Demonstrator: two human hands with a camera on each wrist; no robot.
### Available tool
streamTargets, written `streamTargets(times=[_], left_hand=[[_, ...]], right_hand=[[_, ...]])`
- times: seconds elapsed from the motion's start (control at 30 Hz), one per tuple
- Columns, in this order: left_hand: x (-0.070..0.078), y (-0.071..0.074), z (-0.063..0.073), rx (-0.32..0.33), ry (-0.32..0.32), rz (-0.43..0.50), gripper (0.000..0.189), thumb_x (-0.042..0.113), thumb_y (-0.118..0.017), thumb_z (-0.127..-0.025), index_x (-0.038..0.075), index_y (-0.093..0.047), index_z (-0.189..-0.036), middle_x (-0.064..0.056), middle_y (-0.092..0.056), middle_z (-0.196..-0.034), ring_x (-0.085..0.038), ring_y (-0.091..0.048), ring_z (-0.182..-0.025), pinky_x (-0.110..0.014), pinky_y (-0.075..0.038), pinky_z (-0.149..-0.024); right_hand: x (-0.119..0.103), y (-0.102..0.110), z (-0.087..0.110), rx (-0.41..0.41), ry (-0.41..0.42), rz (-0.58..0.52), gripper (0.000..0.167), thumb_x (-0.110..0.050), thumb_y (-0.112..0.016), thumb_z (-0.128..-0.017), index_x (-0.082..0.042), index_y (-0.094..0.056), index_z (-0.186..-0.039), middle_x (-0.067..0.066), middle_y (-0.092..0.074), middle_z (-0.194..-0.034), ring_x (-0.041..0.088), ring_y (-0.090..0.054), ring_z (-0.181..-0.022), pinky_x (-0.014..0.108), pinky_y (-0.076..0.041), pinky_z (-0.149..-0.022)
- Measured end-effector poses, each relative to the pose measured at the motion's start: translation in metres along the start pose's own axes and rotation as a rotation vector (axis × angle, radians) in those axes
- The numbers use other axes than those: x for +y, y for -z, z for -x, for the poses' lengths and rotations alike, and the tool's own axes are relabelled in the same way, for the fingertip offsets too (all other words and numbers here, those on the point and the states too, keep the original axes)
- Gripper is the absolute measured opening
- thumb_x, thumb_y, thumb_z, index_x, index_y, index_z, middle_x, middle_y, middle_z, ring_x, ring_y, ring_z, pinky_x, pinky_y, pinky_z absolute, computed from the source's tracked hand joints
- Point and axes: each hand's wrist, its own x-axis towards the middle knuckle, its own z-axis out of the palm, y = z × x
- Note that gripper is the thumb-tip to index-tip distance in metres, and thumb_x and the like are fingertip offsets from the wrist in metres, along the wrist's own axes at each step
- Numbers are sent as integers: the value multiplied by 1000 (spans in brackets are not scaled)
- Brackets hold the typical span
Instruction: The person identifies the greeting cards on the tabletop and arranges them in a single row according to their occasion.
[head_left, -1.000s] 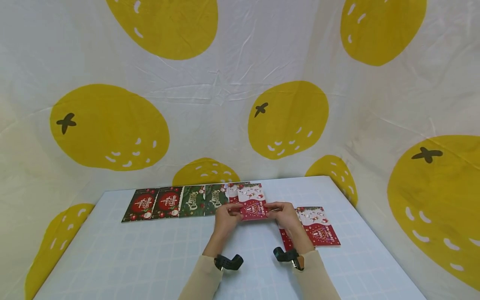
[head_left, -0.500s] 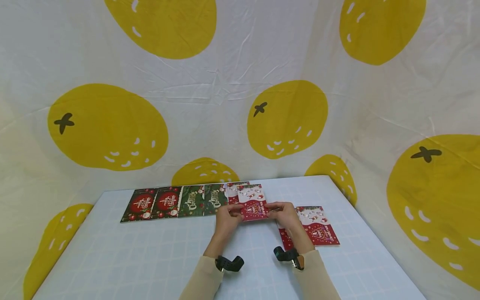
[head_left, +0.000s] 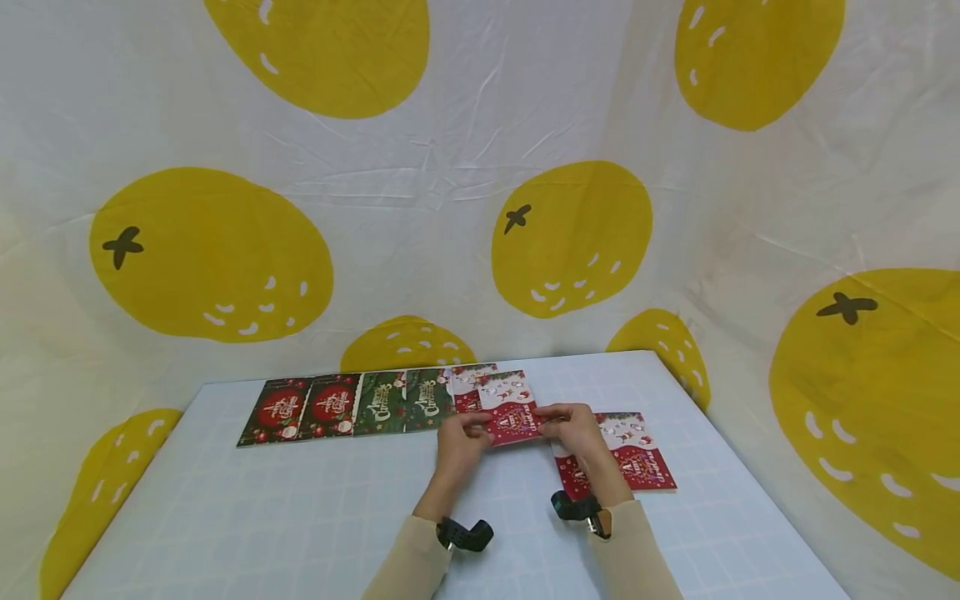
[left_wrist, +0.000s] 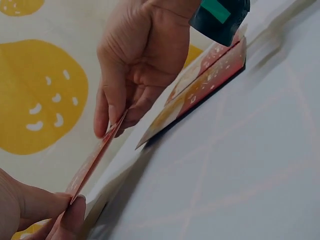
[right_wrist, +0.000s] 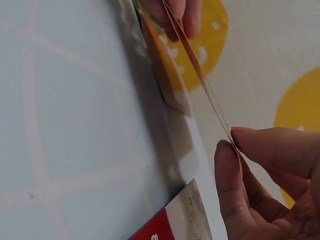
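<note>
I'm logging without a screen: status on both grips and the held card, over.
Left grip, right grip: pinching opposite sides of red-and-white card. Card held above table. Row of cards beyond; nothing seen blocking.

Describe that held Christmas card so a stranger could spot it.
On the blue table, find the card row at the back. Near its right end, the red-and-white Christmas card alone is raised, pinched by the left grip and right grip.

You can read "Merry Christmas" on two green cards [head_left: 380,405], lettering pale; "Christmas" on two dark red-disc cards [head_left: 332,407], line above too small for you; on red-and-white card you hold [head_left: 510,408], large "A" shows, other words blurred; same "A" on red-and-white card at right [head_left: 642,462], rest unclear
</note>
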Motion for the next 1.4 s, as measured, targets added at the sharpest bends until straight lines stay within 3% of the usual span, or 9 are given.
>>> streamTargets(times=[0.13,0.3,0.5,0.63,0.77,0.97,1.1,1.4], left_hand=[[1,-5,1,17,-23,6,30,-11,-79,-81,2,-80,-108,-9,-71,-98,-15,-68,-76,-27,-56,-64],[4,-11,1,20,-66,-1,28,-11,-80,-80,0,-80,-106,-10,-72,-103,-14,-69,-76,-27,-57,-64],[8,-19,-4,35,-108,-44,29,-11,-81,-80,0,-79,-107,-8,-71,-98,-14,-69,-75,-28,-57,-63],[11,-23,-11,42,-138,-75,32,-13,-80,-79,-2,-79,-108,-11,-71,-103,-14,-70,-76,-26,-58,-63],[17,-24,-17,45,-171,-136,33,-14,-80,-77,-3,-79,-108,-14,-73,-106,-12,-69,-74,-25,-57,-63],[24,-24,-28,65,-234,-237,29,-12,-79,-76,-2,-81,-103,-11,-76,-94,-9,-62,-64,-26,-49,-60],[24,-25,-35,72,-225,-264,26,-11,-78,-77,-1,-81,-100,-9,-76,-90,-8,-57,-63,-26,-47,-60],[20,-32,-44,43,-165,-280,25,-8,-83,-78,-2,-81,-102,-7,-75,-85,-9,-60,-66,-25,-50,-61]], right_hand=[[-1,4,0,-5,-6,4,31,5,-75,-88,-8,-81,-115,20,-63,-142,41,-49,-138,58,-35,-116],[-3,10,0,8,-5,36,31,6,-75,-88,-7,-80,-117,21,-61,-143,42,-49,-137,58,-38,-113],[-4,14,-2,19,20,53,30,6,-75,-89,-3,-79,-117,23,-63,-140,40,-55,-130,52,-46,-105],[-5,16,-6,25,1,68,30,5,-73,-92,-5,-79,-119,23,-62,-140,37,-59,-122,49,-49,-101],[-7,17,-12,30,-16,89,30,3,-70,-94,-6,-78,-121,22,-59,-144,39,-56,-128,53,-47,-106],[-11,17,-23,34,14,113,30,3,-72,-92,-4,-78,-120,23,-60,-144,44,-49,-139,59,-35,-117],[-12,16,-29,41,11,154,30,2,-73,-90,-5,-79,-119,23,-61,-143,43,-50,-137,58,-36,-116],[-10,16,-36,46,-14,161,31,2,-73,-91,-4,-78,-121,24,-59,-144,44,-49,-138,58,-35,-117]])
